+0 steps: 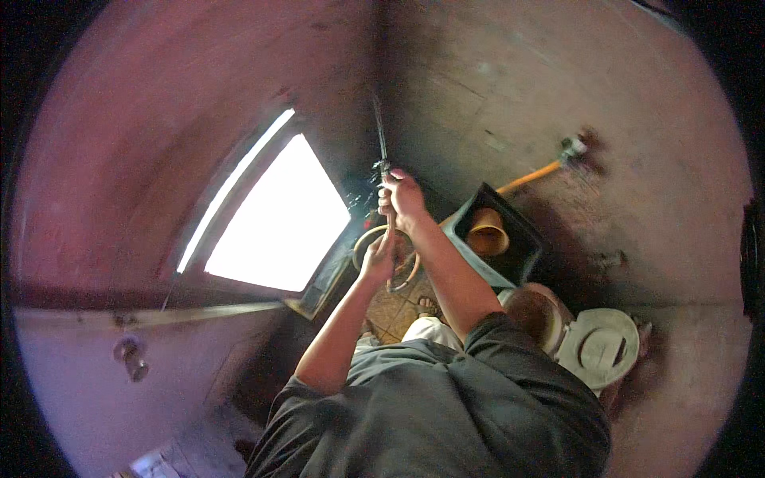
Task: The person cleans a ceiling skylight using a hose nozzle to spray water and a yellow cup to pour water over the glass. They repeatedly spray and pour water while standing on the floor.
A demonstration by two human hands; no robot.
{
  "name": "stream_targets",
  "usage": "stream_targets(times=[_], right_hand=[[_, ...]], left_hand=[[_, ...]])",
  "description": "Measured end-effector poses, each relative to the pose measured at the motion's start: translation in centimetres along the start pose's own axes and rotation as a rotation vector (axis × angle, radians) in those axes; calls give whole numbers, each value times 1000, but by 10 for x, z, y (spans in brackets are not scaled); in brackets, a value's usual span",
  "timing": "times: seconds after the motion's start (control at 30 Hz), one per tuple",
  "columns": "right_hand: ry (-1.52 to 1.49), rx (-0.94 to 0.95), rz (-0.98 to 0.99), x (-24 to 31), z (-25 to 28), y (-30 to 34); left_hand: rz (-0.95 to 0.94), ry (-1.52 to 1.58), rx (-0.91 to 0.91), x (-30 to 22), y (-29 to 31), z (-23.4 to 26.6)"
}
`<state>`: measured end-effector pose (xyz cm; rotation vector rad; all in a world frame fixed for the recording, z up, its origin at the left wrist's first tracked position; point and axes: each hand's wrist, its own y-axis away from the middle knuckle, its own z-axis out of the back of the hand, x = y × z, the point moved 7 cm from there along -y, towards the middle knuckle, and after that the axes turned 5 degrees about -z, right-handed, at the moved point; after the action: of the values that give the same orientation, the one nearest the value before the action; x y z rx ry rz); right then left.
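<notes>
Near twelve o'clock, your right hand (403,199) wraps around a thin, tan, looped hose (415,272); your left hand (378,259) closes on it lower down. At three, a black, square tub (518,252) holding a round, orange bucket (488,233) crowds your right arm (451,269). A white, flat toilet lid (599,347) is at four, and a bright, four-sided window (280,219) at ten.

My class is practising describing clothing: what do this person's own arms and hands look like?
Dark grey short sleeves leave both forearms bare. The left hand and right hand show no gloves. Any rings or fine markings are too small to make out.
</notes>
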<state>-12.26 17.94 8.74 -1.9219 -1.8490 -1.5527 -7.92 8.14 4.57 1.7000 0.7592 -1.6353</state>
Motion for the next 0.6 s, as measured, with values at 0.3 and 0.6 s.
stream_targets(times=[0.3,0.6], right_hand=[[-160,-550,100,135,310,4],[-179,-558,520,307,480,1]], left_hand=[[313,-45,-179,30,-15,-25],[370,116,-402,35,-11,-30]])
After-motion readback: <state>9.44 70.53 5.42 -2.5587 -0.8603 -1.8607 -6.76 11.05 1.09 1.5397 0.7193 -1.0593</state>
